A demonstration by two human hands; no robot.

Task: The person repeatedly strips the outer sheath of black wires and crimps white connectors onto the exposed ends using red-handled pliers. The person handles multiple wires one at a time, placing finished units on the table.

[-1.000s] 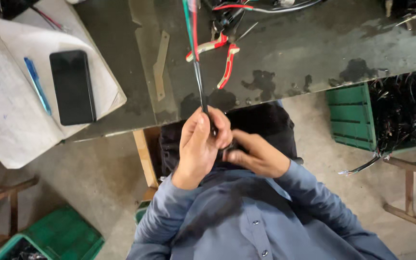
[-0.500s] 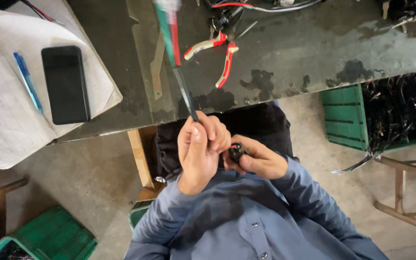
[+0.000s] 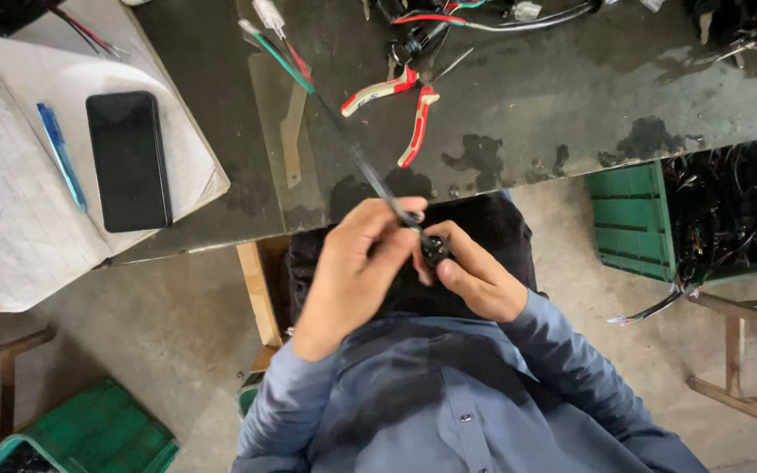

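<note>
My left hand (image 3: 357,263) pinches a thin black sleeved wire bundle (image 3: 363,166) close to my lap. The bundle runs up and left over the dark workbench (image 3: 571,96), where green and red wires (image 3: 286,57) come out of the sleeve and end in a small white plug (image 3: 269,13). My right hand (image 3: 475,276) grips a small black connector (image 3: 435,251) at the bundle's lower end. Both hands touch over my dark trousers, below the bench edge.
Red-and-cream pliers (image 3: 405,109) lie on the bench beyond the hands. At the left sit an open notebook (image 3: 19,201), a black phone (image 3: 129,158) and a blue pen (image 3: 61,156). A green crate (image 3: 633,219) of black wiring stands at the right, another green crate (image 3: 89,434) lower left.
The wire bundle has swung from nearly upright to leaning left. My hands have parted slightly, so the black connector in my right hand shows.
</note>
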